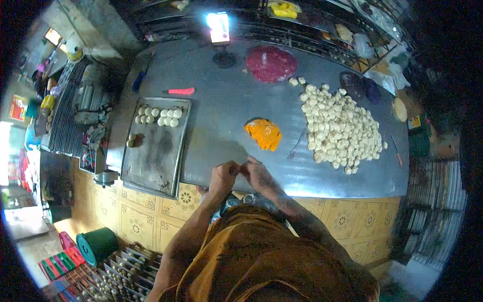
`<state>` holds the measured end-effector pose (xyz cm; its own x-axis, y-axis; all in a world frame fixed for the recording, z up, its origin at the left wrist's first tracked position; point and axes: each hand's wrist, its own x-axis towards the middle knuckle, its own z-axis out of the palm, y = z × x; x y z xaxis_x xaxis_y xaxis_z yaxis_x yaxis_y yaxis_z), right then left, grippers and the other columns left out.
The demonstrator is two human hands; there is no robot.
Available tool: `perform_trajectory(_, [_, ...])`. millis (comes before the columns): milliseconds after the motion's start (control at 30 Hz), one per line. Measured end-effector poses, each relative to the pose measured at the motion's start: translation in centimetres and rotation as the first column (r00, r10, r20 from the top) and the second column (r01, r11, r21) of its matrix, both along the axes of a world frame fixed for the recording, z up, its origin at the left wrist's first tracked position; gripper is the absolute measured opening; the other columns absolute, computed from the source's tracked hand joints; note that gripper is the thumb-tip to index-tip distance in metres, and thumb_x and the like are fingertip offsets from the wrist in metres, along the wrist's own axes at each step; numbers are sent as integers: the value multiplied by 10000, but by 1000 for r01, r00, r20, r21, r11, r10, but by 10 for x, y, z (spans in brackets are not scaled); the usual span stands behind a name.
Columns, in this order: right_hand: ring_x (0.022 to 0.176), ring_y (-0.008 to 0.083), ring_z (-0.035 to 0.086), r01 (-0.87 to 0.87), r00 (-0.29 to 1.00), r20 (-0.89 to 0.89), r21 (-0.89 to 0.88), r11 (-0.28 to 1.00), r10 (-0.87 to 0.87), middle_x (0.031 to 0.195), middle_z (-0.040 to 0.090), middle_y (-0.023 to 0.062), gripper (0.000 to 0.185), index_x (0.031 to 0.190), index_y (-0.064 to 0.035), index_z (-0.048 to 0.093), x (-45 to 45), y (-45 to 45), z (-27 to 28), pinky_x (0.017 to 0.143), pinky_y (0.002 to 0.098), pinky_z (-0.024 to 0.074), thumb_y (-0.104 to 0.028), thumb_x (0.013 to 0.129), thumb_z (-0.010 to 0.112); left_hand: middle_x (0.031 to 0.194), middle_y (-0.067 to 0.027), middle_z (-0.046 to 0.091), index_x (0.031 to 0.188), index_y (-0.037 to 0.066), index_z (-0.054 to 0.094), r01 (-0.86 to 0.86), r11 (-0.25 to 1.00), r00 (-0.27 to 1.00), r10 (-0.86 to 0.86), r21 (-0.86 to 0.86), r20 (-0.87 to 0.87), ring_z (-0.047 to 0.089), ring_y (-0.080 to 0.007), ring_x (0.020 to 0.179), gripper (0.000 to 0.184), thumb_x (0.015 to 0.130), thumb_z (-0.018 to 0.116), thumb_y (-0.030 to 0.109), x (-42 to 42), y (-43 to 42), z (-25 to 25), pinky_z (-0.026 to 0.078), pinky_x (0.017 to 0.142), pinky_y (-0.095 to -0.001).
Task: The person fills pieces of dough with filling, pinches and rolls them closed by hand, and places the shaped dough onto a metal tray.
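My left hand (224, 177) and my right hand (254, 173) meet at the near edge of the metal table (216, 116). Their fingers are closed and pressed together; what they hold, if anything, is too small to make out. Beyond them lies an orange mound (264, 135) with a dark curved edge behind it. A large pile of pale dough pieces (342, 126) spreads over the right part of the table. On the left, a metal tray (153, 158) carries two groups of round dough balls (170, 117), with a couple more at its left side.
A red-handled tool (181, 91) lies above the tray. At the back are a round magenta sheet (271, 63) and a bright light (218, 27). Thin sticks (297, 146) lie left of the pile. A green bucket (98, 245) and racks stand on the floor, lower left.
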<state>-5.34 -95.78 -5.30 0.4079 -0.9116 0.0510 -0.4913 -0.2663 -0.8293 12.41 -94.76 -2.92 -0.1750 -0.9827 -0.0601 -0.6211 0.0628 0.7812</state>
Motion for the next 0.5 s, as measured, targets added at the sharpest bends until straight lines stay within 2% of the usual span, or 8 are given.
perform_trajectory(100, [941,408,584,-72,985,-159,-66,995,61,967,571,209,177,967,19,635,18,-3,-20,748,460,469,-52,805,642,804,-166,707,1056,17,642,-257,949,947,285,182,-151,713,-235,812,160,918,591,79,-8,-1,36,545,711,-339])
perform_trajectory(133, [942,405,579,16,986,161,197,980,-48,980,571,212,186,981,15,629,29,-7,-37,752,458,463,-56,810,647,804,-166,707,1056,17,642,-289,938,937,319,192,-145,713,-235,812,160,918,591,79,-6,0,22,545,711,-339])
perform_trajectory(200, [935,376,575,-65,994,-93,6,998,66,987,585,202,310,1084,6,588,41,-26,-1,758,432,459,-57,805,707,867,-138,731,1161,10,604,-287,895,595,445,341,-669,701,-187,854,251,927,604,100,14,4,-17,541,758,-319])
perform_trajectory(233, [935,376,575,-109,990,-85,17,994,110,987,585,202,310,1084,6,588,48,-38,-5,758,432,459,-57,805,707,867,-138,731,1161,10,604,-328,878,579,479,349,-660,701,-187,854,251,927,604,100,36,1,-19,541,758,-319])
perform_trajectory(300, [804,224,645,-91,996,-2,46,995,91,943,611,142,154,1026,36,668,76,-52,-18,710,334,542,-51,905,629,983,-135,727,1195,-27,597,-356,854,660,517,379,-546,675,-155,894,308,918,649,95,91,-10,-26,529,832,-302])
perform_trajectory(333, [804,224,645,-112,994,4,60,992,111,943,611,142,154,1026,36,668,100,-50,-32,710,334,542,-51,905,629,1026,-145,714,1217,-55,600,-404,802,474,595,439,-650,666,-148,888,371,901,694,116,108,-10,-33,519,857,-289])
perform_trajectory(433, [786,192,657,-28,957,289,58,998,10,965,631,123,139,1016,51,670,163,-58,-66,711,306,549,16,892,618,1014,-126,712,1162,-65,642,-263,783,396,621,564,-677,667,-153,893,321,899,695,112,157,-6,-34,527,846,-291])
perform_trajectory(500, [826,188,663,-71,965,258,134,988,35,991,630,120,146,1005,53,674,207,-65,-58,706,290,560,73,878,604,990,-114,713,1094,-68,677,-295,765,376,644,573,-666,669,-159,878,272,894,701,114,191,-10,-31,540,826,-299])
